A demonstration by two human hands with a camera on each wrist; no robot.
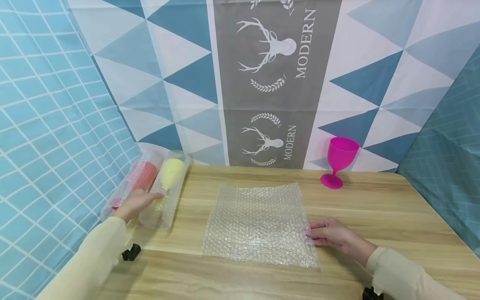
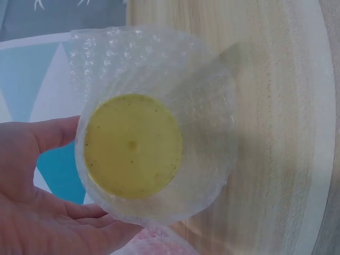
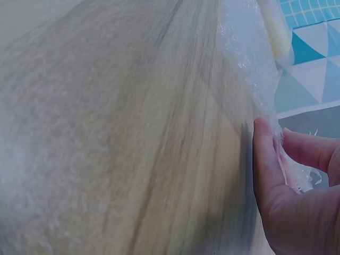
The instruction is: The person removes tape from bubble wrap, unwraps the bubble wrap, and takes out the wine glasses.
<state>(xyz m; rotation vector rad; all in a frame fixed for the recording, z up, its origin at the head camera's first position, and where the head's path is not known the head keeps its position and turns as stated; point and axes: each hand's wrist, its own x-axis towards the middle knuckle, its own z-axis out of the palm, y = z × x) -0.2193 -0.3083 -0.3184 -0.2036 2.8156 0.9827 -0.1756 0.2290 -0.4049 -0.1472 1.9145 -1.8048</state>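
A yellow goblet rolled in bubble wrap lies on its side at the left of the table. My left hand grips this roll near its front end, thumb on one side and fingers on the other. The left wrist view looks straight at the goblet's round yellow base inside the wrap. In the middle a bubble wrap sheet is spread flat. Its right edge is pinched between the thumb and fingers of my right hand; the right wrist view shows that edge slightly raised.
A second roll with a red goblet lies left of the yellow one, by the blue tiled side wall. An unwrapped pink goblet stands upright at the back right, near the patterned back wall. Wooden table extends in front of the sheet.
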